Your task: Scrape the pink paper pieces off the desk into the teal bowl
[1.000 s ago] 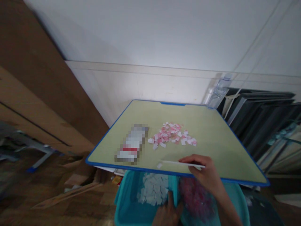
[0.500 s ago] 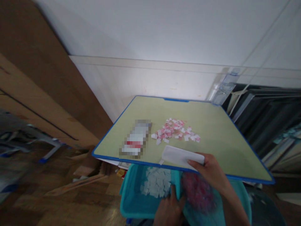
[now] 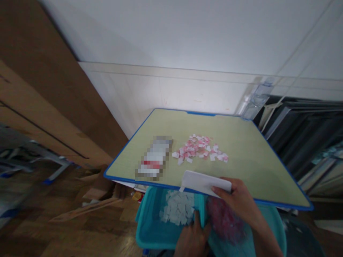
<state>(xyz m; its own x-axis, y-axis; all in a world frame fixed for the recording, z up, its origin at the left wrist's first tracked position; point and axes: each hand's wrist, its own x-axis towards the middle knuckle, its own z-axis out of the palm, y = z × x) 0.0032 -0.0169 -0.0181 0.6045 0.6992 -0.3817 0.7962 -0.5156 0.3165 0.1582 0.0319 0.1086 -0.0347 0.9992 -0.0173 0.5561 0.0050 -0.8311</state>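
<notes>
My right hand grips a flat white piece with rounded corners, thumb on top, over the front edge of the table. A small white paper slip sticks out at its left end. Below the edge, my left hand is wrapped over the right rim of a teal basket, its index finger reaching forward; some fingers are hidden. Many white paper squares lie in the basket. A scattered pile of small pink and white paper pieces lies on the tabletop.
The yellowish folding table has a blue rim and stands against a white wall. A blurred-out flat object lies on its left. A clear plastic bottle stands at the back right corner. Beneath, a clear bag with red contents sits beside the basket.
My right hand has brought the white piece slightly down and toward me, and the slip at its left end has shifted with it. My left hand has hardly moved.
</notes>
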